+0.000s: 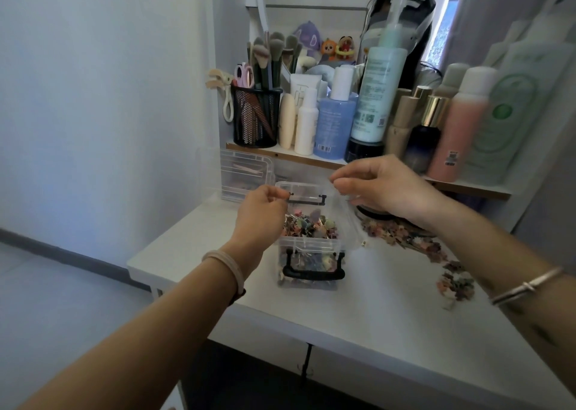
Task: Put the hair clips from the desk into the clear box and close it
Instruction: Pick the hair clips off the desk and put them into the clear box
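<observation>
The clear box (308, 247) was stood open near the middle of the table (374, 310) and was heaped with hair clips (311, 224). More loose clips (405, 236) were scattered on the table to its right. A clear plastic piece (346, 219), lid or bag not to be told, was pinched by the right hand (383, 188) just beside the box. The left hand (261, 213) was held with fingers curled at the far black latch (307, 200); whether anything was grasped could not be told.

You wear a smooth pale beige bangle (223, 267) with a thin dark band (238, 297) just behind it, at 7 o'clock from your left grip (258, 219), and a slim silver bangle (526, 286) with a small wrapped knot, at 4 o'clock from your right grip (383, 188).
</observation>
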Demonstrator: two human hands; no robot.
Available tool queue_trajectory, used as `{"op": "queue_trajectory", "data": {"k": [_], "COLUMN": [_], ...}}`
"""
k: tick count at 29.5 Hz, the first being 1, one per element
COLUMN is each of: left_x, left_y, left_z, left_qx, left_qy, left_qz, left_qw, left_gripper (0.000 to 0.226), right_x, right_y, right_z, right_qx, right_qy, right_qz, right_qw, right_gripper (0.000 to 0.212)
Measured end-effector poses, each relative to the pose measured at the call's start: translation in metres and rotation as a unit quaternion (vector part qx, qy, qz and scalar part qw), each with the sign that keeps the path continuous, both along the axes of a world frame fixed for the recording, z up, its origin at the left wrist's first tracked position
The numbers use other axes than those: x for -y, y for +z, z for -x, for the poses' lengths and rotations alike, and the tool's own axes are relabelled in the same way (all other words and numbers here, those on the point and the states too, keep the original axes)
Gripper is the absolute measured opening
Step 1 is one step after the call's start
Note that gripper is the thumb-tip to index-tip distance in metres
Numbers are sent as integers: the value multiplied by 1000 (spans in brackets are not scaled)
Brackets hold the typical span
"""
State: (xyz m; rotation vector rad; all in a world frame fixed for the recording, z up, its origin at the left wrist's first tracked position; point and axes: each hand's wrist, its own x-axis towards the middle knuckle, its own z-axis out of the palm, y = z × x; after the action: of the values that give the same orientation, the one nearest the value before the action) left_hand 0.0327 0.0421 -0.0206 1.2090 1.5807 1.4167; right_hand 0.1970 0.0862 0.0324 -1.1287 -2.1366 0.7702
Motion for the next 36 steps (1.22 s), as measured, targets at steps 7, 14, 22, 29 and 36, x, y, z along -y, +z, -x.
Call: {"op": "queue_trajectory", "data": {"k": [7, 14, 22, 29, 36], "left_x": [-2, -4, -2, -2, -2], "left_y": [0, 0, 1, 1, 1], "left_z": [0, 0, -1, -6, -5], "left_qx": [-8, 0, -10, -24, -13], "left_qy": [1, -2, -2, -3, -3], "left_qz": [-5, -6, -6, -5, -3], "left_qw": [1000, 1000, 1000, 1000, 1000], "left_gripper": [15, 16, 15, 16, 16], "right_x": [-28, -31, -26, 1, -14], "right_y": [-65, -71, -58, -6, -35], "right_z": [-35, -26, -25, -8, -29], "right_qx": [340, 326, 161, -26, 51], "right_qy": [-131, -82, -129, 9, -126], "right_qz": [14, -1, -28, 56, 97], "right_qw": [931, 942, 978, 998, 986], "right_gripper": [35, 19, 10, 15, 26]}}
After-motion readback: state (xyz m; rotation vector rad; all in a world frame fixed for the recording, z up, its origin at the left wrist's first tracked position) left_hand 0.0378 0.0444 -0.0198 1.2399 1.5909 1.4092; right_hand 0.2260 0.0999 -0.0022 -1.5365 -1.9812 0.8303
